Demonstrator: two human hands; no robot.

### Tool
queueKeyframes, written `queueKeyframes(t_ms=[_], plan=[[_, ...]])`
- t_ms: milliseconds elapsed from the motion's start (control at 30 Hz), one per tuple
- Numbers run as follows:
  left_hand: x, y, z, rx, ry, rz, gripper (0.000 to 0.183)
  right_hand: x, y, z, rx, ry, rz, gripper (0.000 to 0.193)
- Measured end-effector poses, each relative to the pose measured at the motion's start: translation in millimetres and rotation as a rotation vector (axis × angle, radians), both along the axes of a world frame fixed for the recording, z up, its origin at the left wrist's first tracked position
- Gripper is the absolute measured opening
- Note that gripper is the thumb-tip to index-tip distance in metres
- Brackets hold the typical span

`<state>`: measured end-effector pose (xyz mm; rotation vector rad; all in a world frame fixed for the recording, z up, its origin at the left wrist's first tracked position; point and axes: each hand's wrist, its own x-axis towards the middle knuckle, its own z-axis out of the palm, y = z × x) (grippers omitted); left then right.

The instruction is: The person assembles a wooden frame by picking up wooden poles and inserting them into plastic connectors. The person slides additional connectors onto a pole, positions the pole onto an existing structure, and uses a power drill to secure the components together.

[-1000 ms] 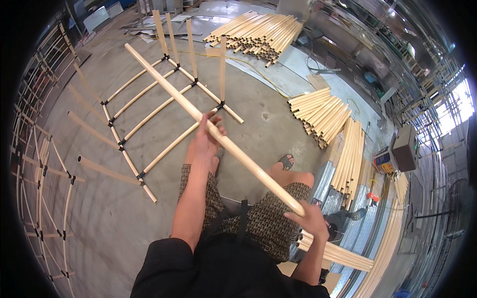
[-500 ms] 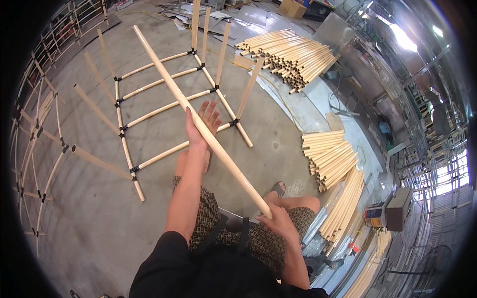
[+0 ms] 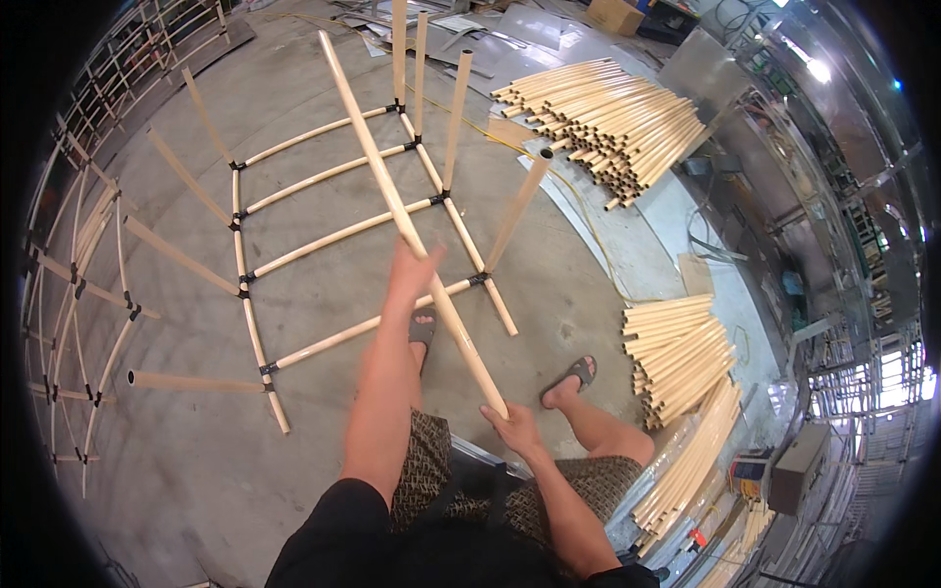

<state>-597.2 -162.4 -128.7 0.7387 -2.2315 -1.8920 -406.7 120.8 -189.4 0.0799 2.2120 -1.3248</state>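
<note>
A long cream-coloured pipe point(image 3: 390, 196) slants across the middle, its far end raised over a floor-standing frame. Around the pipe's middle is my left hand point(image 3: 413, 270), closed on it, the fingers somewhat blurred. My right hand point(image 3: 514, 429) grips the near end, thumb along the side. Beneath the pipe lies the frame point(image 3: 333, 238) of similar cream pipes, with several crossbars between two long side rails. Black joints point(image 3: 444, 196) connect its parts, and several upright pipes point(image 3: 456, 122) rise from both sides.
Stacks of loose cream pipes point(image 3: 618, 122) lie on sheets at the far right, with more bundles point(image 3: 676, 353) nearer me. Other assembled pipe frames point(image 3: 74, 284) stand at the left. A yellow cord point(image 3: 588, 211) runs along the sheets. My sandalled feet point(image 3: 569, 382) are on the concrete floor.
The held pipe has swung steeper, its far end shifting right. My left hand's fingers, spread beneath the pipe before, have come in around it. The view has shifted too.
</note>
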Motion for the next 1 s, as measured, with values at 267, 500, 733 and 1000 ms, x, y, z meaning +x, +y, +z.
queueKeyframes(t_ms=[267,500,733,1000], plan=[[-33,49,-5,-0.775,-0.063,-0.537,0.075,-157,-33,-129,0.116,0.153,0.029,0.052],[-45,63,-1,-0.714,-0.24,-0.813,0.07,-251,-42,-241,0.175,0.114,-0.07,0.055],[-54,70,9,-0.637,-0.34,-0.923,0.063,-260,-33,-288,0.271,0.096,-0.19,0.059],[-56,93,2,-0.638,-0.296,-1.013,0.059,-283,-6,-315,0.287,0.083,-0.115,0.05]])
